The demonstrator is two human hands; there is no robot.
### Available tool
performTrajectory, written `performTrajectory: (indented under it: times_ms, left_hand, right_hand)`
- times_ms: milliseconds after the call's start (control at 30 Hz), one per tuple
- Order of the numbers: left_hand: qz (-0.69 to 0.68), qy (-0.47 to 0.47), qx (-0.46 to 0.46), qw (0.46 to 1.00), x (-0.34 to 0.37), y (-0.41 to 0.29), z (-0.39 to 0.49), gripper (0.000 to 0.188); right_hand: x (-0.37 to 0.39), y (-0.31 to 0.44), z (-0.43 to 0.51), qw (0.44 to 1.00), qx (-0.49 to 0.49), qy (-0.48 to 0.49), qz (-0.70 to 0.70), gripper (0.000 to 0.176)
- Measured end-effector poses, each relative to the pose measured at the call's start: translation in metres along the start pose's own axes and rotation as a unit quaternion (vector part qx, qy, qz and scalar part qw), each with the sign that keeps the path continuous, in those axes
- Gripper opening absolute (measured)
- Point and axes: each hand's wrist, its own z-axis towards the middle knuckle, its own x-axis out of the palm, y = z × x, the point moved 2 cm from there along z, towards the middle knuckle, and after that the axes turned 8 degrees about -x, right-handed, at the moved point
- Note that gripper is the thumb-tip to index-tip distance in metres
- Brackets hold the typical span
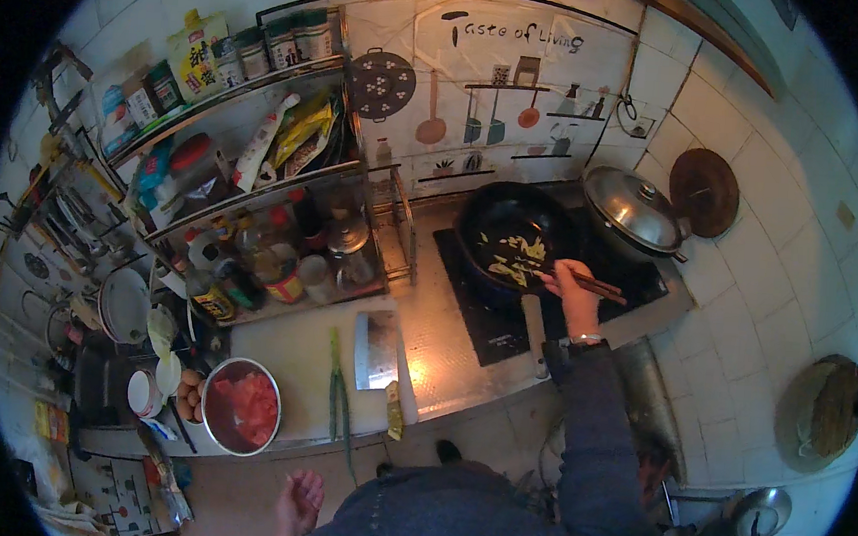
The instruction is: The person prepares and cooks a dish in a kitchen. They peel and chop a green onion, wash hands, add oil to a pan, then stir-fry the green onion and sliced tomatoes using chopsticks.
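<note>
My right hand (573,295) grips a pair of wooden chopsticks (601,287) over the near right rim of a black wok (510,199). Pale green and yellowish chopped pieces (522,255) lie in the wok, by the chopsticks' tips. The wok's handle (533,333) points towards me, left of my right wrist. My left hand (300,502) hangs in front of the counter with its fingers loosely curled and nothing in it. Above it on the counter is a metal bowl (277,406) of raw red meat (247,406).
A cleaver (377,349) and green onions (335,387) lie on the white cutting board (292,341). A lidded pot (635,207) stands right of the wok. Eggs (191,393) sit left of the bowl. A rack (256,202) of bottles and jars stands behind the board.
</note>
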Motion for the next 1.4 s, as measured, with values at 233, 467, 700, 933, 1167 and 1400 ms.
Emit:
performTrajectory:
  times_ms: [233, 467, 700, 933, 1167, 1400]
  left_hand:
    - [0.005, -0.005, -0.002, 1.0, -0.007, 0.014, 0.002, 0.038]
    - [-0.002, -0.021, 0.002, 1.0, -0.006, 0.019, 0.002, 0.039]
    - [0.012, -0.02, -0.007, 1.0, 0.008, 0.017, 0.007, 0.038]
    - [0.002, -0.005, -0.016, 1.0, 0.005, 0.018, 0.014, 0.035]
    - [0.003, -0.002, -0.017, 1.0, 0.008, 0.017, 0.016, 0.035]
    - [-0.002, 0.028, -0.01, 1.0, 0.0, 0.017, 0.02, 0.035]
  right_hand:
    - [-0.05, 0.005, 0.009, 0.976, -0.051, -0.199, -0.076, 0.016]
    - [-0.048, 0.027, -0.003, 0.997, 0.02, -0.061, -0.05, 0.016]
    - [-0.067, 0.055, -0.009, 0.993, 0.059, -0.081, -0.066, 0.018]
    - [-0.093, 0.054, 0.0, 0.99, 0.032, -0.096, -0.093, 0.016]
    - [-0.075, 0.033, -0.003, 0.983, 0.022, -0.152, -0.102, 0.019]
    - [-0.055, 0.006, 0.02, 0.987, 0.011, -0.135, -0.082, 0.019]
